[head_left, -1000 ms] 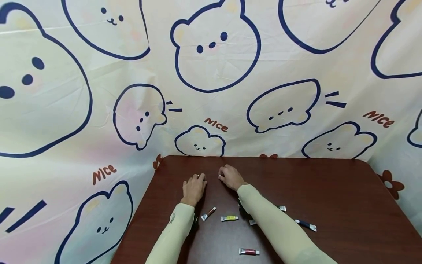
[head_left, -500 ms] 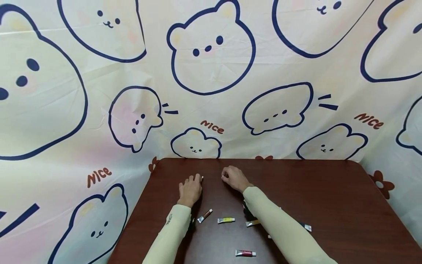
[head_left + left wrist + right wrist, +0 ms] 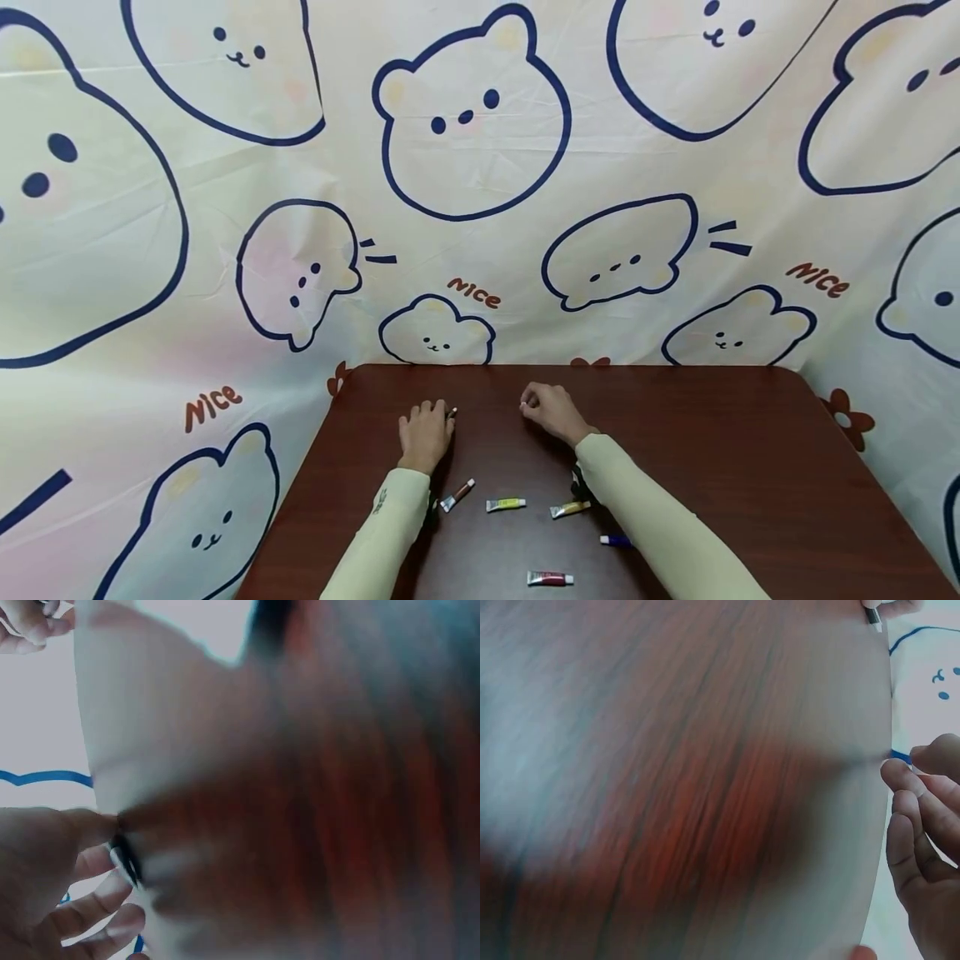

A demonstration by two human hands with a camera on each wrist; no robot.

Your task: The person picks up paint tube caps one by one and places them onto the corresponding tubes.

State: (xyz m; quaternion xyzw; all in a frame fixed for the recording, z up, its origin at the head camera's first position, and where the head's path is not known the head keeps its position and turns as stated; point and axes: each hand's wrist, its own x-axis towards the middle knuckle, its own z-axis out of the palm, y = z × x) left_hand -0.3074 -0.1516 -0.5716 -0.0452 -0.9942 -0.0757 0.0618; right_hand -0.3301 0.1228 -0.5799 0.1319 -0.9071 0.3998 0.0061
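Observation:
My left hand (image 3: 425, 435) pinches a small dark paint tube (image 3: 126, 861) between thumb and fingers near the table's far edge. The tube's pale tip sticks out to the right of the fingers in the head view, and the dark tube (image 3: 873, 616) also shows at the top of the right wrist view. To the right, apart from it, my right hand (image 3: 557, 414) has thumb and index finger brought together. A tiny white piece (image 3: 523, 405), too small to identify, shows at those fingertips. The other right fingers (image 3: 904, 840) are bent.
Paint tubes lie scattered nearer on the brown table (image 3: 712, 442): a brown tube (image 3: 457, 496), a yellow tube (image 3: 506, 504), a gold tube (image 3: 570, 509), a blue tube (image 3: 616, 541) and a red tube (image 3: 550, 578). My right sleeve partly covers the blue one. A cartoon-print cloth (image 3: 450, 250) hangs behind.
My right hand has moved right, widening the gap between the hands. The dark tube's tip now shows more clearly beside my left fingers. The head view has shifted slightly.

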